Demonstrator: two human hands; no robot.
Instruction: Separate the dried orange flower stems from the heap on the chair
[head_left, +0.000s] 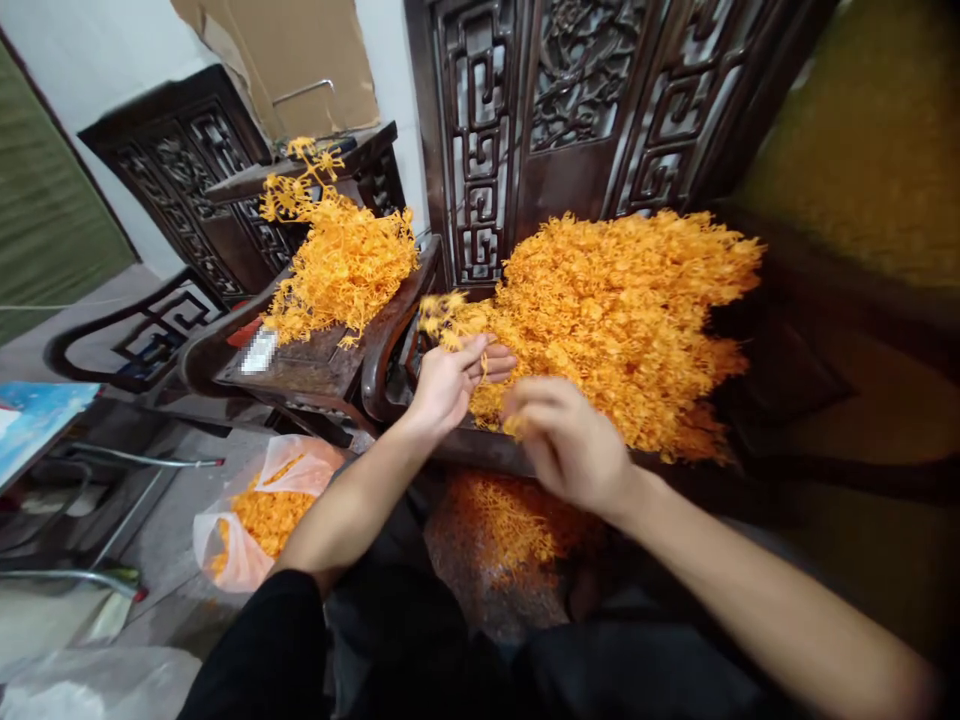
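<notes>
A large heap of orange branching plastic pieces fills the carved dark wooden bench in front of me. At the heap's left edge is my left hand, palm turned up, its thumb against an orange strand that crosses the fingers. My right hand, blurred by motion, is just to the right and nearer to me, with its fingers curled and a small orange bit at the fingertips. A smaller orange pile lies on the wooden side table to the left.
An open plastic bag of orange pieces stands on the floor at lower left. More orange pieces lie below the bench edge. A folding table with metal legs is at far left. Carved wooden backrests rise behind the heap.
</notes>
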